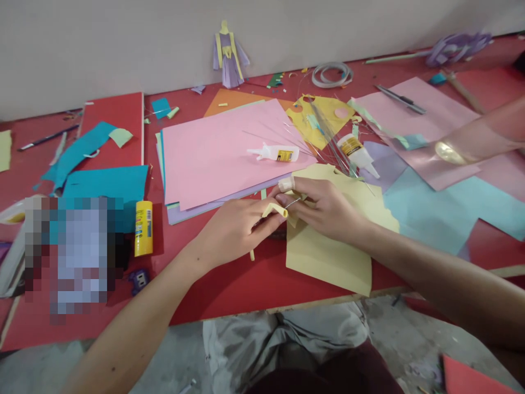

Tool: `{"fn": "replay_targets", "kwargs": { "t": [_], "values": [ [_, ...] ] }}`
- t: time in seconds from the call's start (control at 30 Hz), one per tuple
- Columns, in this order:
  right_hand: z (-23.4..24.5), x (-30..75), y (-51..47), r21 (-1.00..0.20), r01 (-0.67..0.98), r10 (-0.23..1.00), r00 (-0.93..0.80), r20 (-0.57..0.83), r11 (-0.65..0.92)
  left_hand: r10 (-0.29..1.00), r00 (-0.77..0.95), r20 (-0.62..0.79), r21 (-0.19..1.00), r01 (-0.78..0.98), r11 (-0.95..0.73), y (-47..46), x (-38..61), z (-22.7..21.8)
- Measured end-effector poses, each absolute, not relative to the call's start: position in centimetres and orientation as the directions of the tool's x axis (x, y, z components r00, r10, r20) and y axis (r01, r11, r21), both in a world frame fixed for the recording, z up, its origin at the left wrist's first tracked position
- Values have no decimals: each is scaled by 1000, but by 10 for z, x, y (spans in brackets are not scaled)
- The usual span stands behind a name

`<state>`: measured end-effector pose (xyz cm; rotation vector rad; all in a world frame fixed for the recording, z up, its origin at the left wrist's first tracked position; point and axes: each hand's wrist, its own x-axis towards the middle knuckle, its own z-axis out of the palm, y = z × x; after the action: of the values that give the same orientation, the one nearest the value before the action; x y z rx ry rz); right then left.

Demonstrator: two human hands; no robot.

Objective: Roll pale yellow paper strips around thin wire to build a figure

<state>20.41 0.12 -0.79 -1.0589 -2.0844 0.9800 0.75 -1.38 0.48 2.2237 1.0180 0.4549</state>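
My left hand [232, 230] is closed on a bent, pale yellow paper tube [275, 209], whose open end points right. Close beside it, my right hand [328, 202] pinches a thin silvery wire [293, 203] that runs toward the left fingers. White tape [286, 184] wraps one right fingertip. Beneath the right hand lies a sheet of pale yellow paper [328, 262] with torn edges. The fingers partly hide where wire and tube meet. Just beyond the hands, a white glue bottle [285, 154] rests on a stack of pink paper [213, 158].
A yellow glue stick [143, 229] stands at left near blue paper [106, 183]. Another glue bottle [356, 152] lies beside thin wires. A purple paper doll figure [229, 57] leans on the wall. Another person's forearm [484, 134] reaches in from the right.
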Motion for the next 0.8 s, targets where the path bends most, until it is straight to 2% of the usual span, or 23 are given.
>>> {"fn": "replay_targets", "kwargs": {
  "t": [0.57, 0.8],
  "values": [
    [-9, 205, 0, -788, 421, 840, -498, 213, 449, 780, 624, 51, 675, 554, -488, -14, 7, 3],
    [-12, 205, 0, -773, 423, 832, -503, 234, 473, 770, 630, 101, 638, 552, -537, -15, 6, 1]
  ]
}}
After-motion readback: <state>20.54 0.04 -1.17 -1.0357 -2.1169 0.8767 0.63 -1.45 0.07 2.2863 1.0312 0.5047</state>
